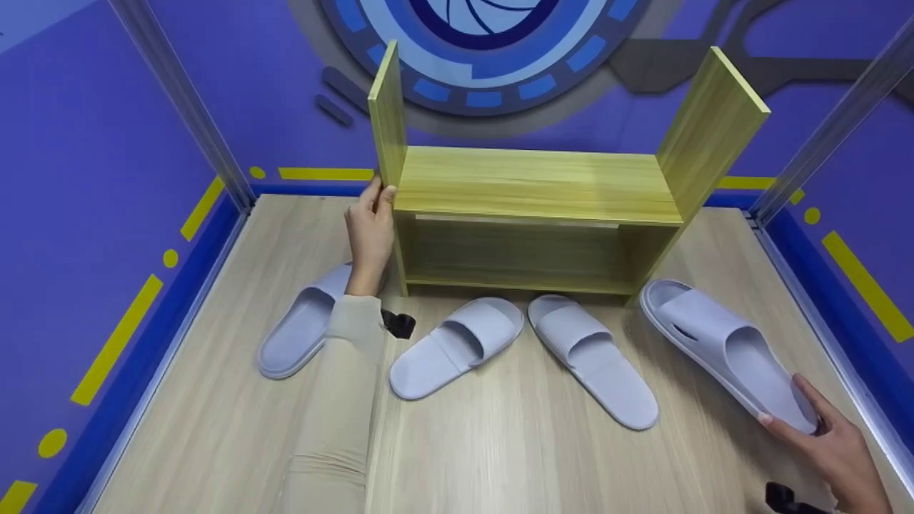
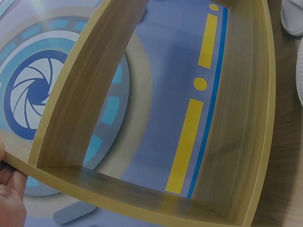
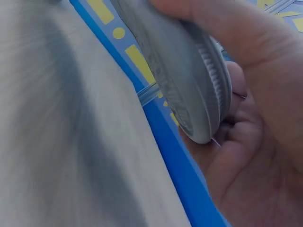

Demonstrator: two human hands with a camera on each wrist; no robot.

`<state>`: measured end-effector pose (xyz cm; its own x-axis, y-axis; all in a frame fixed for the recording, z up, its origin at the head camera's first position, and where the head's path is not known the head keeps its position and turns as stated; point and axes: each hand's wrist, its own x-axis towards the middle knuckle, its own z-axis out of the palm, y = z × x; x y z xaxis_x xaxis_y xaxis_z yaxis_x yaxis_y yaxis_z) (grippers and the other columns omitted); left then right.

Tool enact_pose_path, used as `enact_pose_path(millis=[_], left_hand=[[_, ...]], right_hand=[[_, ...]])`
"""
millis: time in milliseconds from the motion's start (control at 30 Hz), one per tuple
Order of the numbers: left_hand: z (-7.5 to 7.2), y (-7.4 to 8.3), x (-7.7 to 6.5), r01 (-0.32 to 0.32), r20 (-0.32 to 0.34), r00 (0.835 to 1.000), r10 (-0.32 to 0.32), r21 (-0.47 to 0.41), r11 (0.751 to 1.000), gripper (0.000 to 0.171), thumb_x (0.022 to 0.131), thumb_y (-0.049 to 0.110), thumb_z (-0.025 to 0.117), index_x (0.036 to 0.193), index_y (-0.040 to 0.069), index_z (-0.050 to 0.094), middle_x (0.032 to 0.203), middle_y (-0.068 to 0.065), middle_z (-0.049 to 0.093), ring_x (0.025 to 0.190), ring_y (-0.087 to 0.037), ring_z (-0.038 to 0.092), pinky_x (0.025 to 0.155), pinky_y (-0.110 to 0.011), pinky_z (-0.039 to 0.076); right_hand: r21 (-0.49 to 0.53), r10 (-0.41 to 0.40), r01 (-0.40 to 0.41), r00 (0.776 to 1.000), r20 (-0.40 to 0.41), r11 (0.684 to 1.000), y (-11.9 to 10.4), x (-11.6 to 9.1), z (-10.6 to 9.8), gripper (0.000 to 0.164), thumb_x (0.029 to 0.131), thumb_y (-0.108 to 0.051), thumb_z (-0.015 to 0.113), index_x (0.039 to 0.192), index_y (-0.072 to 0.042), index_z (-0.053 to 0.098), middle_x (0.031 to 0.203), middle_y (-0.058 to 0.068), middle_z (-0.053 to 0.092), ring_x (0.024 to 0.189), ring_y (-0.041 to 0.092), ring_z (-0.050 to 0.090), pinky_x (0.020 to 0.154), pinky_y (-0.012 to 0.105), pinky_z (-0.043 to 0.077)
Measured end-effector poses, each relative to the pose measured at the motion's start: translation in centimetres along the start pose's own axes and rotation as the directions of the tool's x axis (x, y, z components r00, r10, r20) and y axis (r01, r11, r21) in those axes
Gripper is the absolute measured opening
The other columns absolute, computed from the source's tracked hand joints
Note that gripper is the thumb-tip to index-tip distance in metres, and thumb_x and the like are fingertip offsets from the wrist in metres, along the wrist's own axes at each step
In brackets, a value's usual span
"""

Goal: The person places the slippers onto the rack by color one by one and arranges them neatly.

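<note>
My left hand grips the left side panel of a small wooden shelf, thumb at its front edge. In the left wrist view the fingers wrap that panel near the upper board. My right hand holds a grey slide slipper by its heel end, thumb on one side and fingers on the other. Its toe points toward the shelf's right foot. Two more slippers lie in front of the shelf, a left one and a right one. Another slipper lies left, partly hidden by my left arm.
The shelf stands on a light wood-grain table, close to the blue back wall. Blue printed panels enclose the left and right sides, with metal posts at the corners.
</note>
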<state>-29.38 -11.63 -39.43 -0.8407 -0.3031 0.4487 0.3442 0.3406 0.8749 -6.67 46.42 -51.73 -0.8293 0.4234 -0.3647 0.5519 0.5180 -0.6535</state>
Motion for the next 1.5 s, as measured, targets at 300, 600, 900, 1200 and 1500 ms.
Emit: enact_pose_path(millis=[300,600,900,1200,1500], left_hand=[[0.0,-0.1,-0.1,-0.011,-0.004,1.0,0.011,0.001,1.0,0.045,0.095,0.02,0.057,0.132,-0.005,0.054,0.129,-0.023,0.059,0.113,-0.028,0.062,0.093,-0.04,0.051],[0.0,-0.2,0.0,-0.011,0.0,1.0,0.011,-0.017,1.0,0.045,0.095,0.02,0.056,0.133,-0.003,0.054,0.131,-0.021,0.058,0.115,-0.026,0.061,0.094,-0.039,0.051],[0.1,-0.3,0.1,-0.016,-0.001,1.0,0.016,-0.022,1.0,0.043,0.095,0.019,0.057,0.132,-0.003,0.055,0.13,-0.021,0.059,0.115,-0.027,0.061,0.093,-0.039,0.051],[0.1,-0.3,0.2,-0.026,-0.01,1.0,0.025,-0.059,0.998,0.043,0.095,0.018,0.057,0.134,-0.001,0.053,0.135,-0.019,0.055,0.123,-0.026,0.056,0.098,-0.036,0.048],[0.1,-0.3,0.2,-0.022,-0.014,1.0,0.021,-0.056,0.998,0.043,0.095,0.018,0.057,0.134,-0.002,0.053,0.135,-0.019,0.054,0.123,-0.025,0.055,0.098,-0.036,0.048]], right_hand=[[0.004,-0.101,0.101,0.994,0.035,0.995,-1.3,-0.9,-0.2,0.104,0.084,-0.052,0.068,0.153,-0.022,-0.005,0.157,0.02,-0.012,0.139,0.057,-0.002,0.103,0.072,0.015],[-0.008,-0.217,0.218,0.973,0.077,0.976,-3.4,-1.8,-0.5,0.102,0.086,-0.044,0.069,0.154,-0.021,-0.004,0.157,0.026,-0.009,0.137,0.06,0.006,0.1,0.073,0.019],[-0.022,-0.328,0.33,0.943,0.06,0.944,-5.2,-2.4,-1.0,0.094,0.086,-0.037,0.071,0.153,-0.037,0.005,0.161,0.018,-0.003,0.137,0.055,0.018,0.111,0.031,0.034],[-0.017,-0.422,0.422,0.906,0.033,0.906,-7.5,-2.1,-1.5,0.09,0.088,-0.032,0.07,0.154,-0.033,0.009,0.162,0.015,0.002,0.135,0.051,0.02,0.115,0.028,0.023],[-0.005,-0.581,0.582,0.81,-0.077,0.813,-9.4,-1.8,-1.6,0.087,0.085,-0.015,0.073,0.154,-0.027,0.021,0.16,-0.002,0.02,0.124,0.002,0.034,0.086,-0.004,0.026]])
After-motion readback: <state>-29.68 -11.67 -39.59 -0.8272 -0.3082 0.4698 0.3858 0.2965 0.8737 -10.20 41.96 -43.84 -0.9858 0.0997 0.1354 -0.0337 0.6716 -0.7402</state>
